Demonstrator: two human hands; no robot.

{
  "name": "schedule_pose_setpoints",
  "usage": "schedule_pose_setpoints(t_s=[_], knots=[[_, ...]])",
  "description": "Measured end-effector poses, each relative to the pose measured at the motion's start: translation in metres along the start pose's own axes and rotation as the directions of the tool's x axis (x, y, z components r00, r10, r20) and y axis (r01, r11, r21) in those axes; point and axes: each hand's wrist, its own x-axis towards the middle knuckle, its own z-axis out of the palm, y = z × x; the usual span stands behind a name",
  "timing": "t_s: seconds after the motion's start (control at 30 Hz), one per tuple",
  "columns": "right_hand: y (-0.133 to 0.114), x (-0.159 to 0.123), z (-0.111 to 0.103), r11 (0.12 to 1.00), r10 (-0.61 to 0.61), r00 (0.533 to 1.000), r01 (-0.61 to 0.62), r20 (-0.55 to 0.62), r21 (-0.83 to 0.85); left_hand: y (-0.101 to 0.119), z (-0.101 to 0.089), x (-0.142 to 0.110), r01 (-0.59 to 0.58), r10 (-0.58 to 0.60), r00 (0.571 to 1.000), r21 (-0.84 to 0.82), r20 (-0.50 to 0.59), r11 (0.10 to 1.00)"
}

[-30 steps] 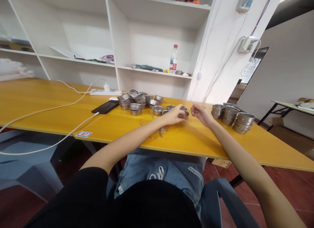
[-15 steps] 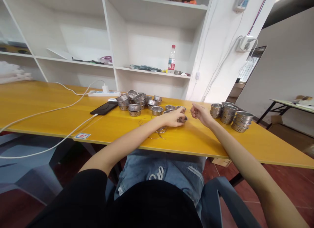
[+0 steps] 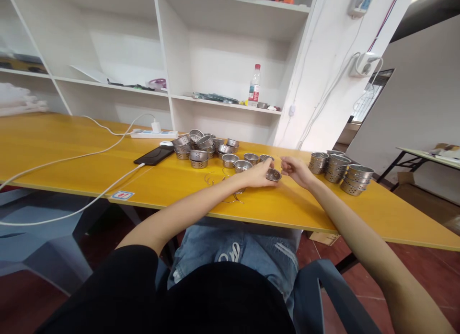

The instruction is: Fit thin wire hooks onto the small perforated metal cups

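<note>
Cup [image 3: 274,176] in Hand, a Light Touch Called For at the Bench [image 3: 305,208]

A person in a black top sits with the left hand [image 3: 259,175] grasping a perforated metal cup by its near-left side, mouth upward, out in front at mid-bench. Whether the cup's base touches the wood cannot be told. Just beside it, the right hand [image 3: 295,170] hangs with its fingers curled; anything pinched between the fingertips is too small to make out.

The moment seems to ask for a steady left hand. Fingers on the outer wall, clear of the mouth, would leave the right hand room to work, and resting the base on the bench should stop the cup from skidding. Thin metal probably slides easily and dents if squeezed, so a light, even hold looks best.

Thin wires [image 3: 236,197] lie loose beside the left forearm, toward the bench's near edge. A sleeveless wrist could drag them, and lifting that forearm slightly would spare a tangle. Loose cups [image 3: 243,167] stand just beyond the same wrist, with a tumbled heap [image 3: 198,155] farther left, near a phone [image 3: 154,155]. To the right, upright stacks [image 3: 337,168] stand apart from the right hand; short, careful wrist movements would avoid knocking them.
</note>
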Motion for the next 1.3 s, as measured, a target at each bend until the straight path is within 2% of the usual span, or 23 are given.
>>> schedule_pose_setpoints(t_s=[0.2, 0.37, 0.6, 0.93, 1.3], knots=[[0.002, 0.002, 0.002, 0.999, 0.041, 0.999, -0.042, 0.029, 0.021, -0.002, 0.001, 0.003, -0.06, 0.059, 0.993, 0.001, -0.106, 0.998], [0.008, 0.003, 0.003, 0.999, 0.052, 0.996, -0.052, 0.077, -0.002, -0.001, 0.0, 0.0, -0.046, 0.047, 0.995, 0.011, -0.084, 0.999], [0.01, 0.002, 0.0, 0.993, 0.094, 0.99, -0.086, 0.108, -0.077, -0.001, -0.001, 0.001, -0.05, 0.046, 0.998, -0.096, -0.042, 0.994], [0.01, 0.002, 0.003, 0.991, 0.085, 0.994, -0.078, 0.067, -0.106, -0.007, 0.001, 0.004, -0.095, 0.086, 0.995, -0.169, -0.059, 0.981], [0.016, 0.005, -0.004, 0.984, 0.113, 0.993, -0.106, 0.039, -0.139, -0.009, -0.002, 0.008, -0.068, 0.065, 0.998, -0.19, -0.019, 0.98]])
